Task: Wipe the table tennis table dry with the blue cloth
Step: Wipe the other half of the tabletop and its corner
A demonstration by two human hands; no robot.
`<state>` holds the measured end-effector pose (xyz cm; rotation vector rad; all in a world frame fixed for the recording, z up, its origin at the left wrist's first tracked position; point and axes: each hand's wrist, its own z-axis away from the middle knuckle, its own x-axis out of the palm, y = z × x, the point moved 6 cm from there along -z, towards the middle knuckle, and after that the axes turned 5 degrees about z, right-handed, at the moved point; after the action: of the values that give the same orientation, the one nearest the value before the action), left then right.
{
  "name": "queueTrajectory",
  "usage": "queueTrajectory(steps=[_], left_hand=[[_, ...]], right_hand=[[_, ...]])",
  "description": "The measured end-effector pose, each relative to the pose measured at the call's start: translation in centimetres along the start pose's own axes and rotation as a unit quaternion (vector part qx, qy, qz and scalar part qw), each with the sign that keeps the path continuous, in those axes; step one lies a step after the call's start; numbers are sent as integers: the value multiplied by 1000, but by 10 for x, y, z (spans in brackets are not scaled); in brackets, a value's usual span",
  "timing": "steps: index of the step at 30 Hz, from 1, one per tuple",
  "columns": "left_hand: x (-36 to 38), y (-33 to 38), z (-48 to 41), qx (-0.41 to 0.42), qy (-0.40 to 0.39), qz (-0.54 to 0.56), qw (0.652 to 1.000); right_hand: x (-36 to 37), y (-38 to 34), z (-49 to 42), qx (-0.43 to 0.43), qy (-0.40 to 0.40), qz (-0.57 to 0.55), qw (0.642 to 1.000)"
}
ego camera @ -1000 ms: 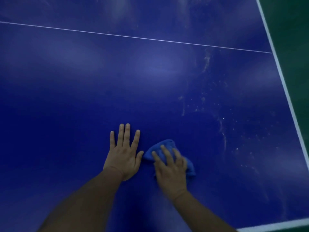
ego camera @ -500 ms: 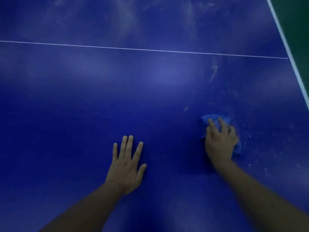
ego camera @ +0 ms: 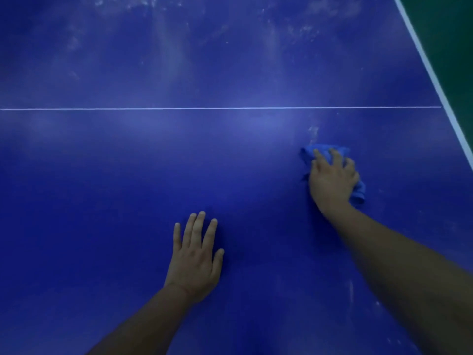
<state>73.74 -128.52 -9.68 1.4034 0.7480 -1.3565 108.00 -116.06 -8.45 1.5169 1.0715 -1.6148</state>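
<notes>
One blue cloth (ego camera: 359, 192) is lying bunched under our right hand (ego camera: 331, 180), near the right edge of the table (ego camera: 102, 175) and just on our side of the thin white line (ego camera: 204, 108) crossing the top. We are counting one cloth, one table and two hands. Our right hand is gripping the cloth, fingers curled over its folds and pressing it onto the surface. Our left hand (ego camera: 194, 257) is resting flat on the bare top, fingers straight and slightly spread, holding nothing, well apart from the cloth and nearer our own edge. Pale smears (ego camera: 313, 131) are showing just beyond the cloth.
</notes>
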Motion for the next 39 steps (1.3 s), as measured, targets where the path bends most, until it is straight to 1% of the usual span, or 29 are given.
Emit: queueTrajectory(steps=[1,2,3,4,6,7,9,11,12,13,15,16,17,18,19,20,22,23,25,27,28,29,31,33,34,35,36,38,39], left_hand=[[0,2,-6,-5,1,0,1000],[1,4,-14,-16,3,2,1000],[1,6,-20,-29,4,7,1000],[3,8,-27,-40,5,10,999],[4,11,-39,-49,8,13,999],[4,15,-48,-45,14,15,999],[2,26,-66,-24,28,21,999],[-4,34,-84,-8,41,22,999],[-4,39,-96,-6,39,19,999],[-3,43,-108,-8,34,15,999],[3,46,-128,-30,10,-2,999],[5,45,-132,-42,1,-11,999],[7,44,-136,-49,-1,-16,999],[8,44,-136,-50,-1,-21,999],[9,45,-138,-48,1,-24,999],[10,45,-137,-47,-1,-28,998],[12,44,-137,-44,-5,-39,998],[12,43,-137,-42,-5,-43,998],[11,42,-138,-39,-1,-48,998],[10,43,-139,-39,3,-50,998],[10,43,-139,-39,4,-49,998],[10,43,-139,-39,4,-50,998],[11,43,-138,-40,-2,-52,998],[10,42,-139,-39,-1,-51,998],[10,42,-140,-38,2,-50,998],[10,42,-140,-38,4,-51,998],[11,41,-139,-37,5,-52,998],[12,41,-138,-34,5,-55,998],[12,41,-138,-33,7,-58,998]], right_hand=[[-3,6,0,32,-2,-12,999],[-4,0,6,32,10,-11,999],[-4,-17,23,-7,36,-5,999],[-1,-44,46,-80,53,-2,995],[14,-99,100,-244,36,3,969],[20,-117,114,-292,20,4,956],[23,-126,99,-330,1,-17,944],[21,-113,49,-309,28,11,951],[20,-93,12,-251,33,32,967],[16,-65,-25,-172,34,38,984],[7,-10,-76,-47,31,16,998],[4,6,-84,-10,21,-1,1000],[2,12,-84,7,20,-7,1000],[2,9,-75,1,36,-2,999],[2,-5,-59,-32,60,8,998],[5,-30,-38,-90,76,19,993],[19,-89,3,-205,57,17,977],[24,-112,15,-234,41,10,971],[27,-135,3,-260,20,-10,965],[22,-121,-45,-254,42,22,966],[19,-100,-77,-218,44,49,974],[17,-71,-109,-157,38,67,985],[6,4,-157,6,27,48,998],[-6,56,-172,123,23,12,992],[-8,63,-168,153,21,3,988],[-6,55,-159,156,25,-4,988],[-3,34,-146,123,35,-6,992],[5,-32,-109,-19,59,5,998],[13,-66,-86,-98,60,14,993]])
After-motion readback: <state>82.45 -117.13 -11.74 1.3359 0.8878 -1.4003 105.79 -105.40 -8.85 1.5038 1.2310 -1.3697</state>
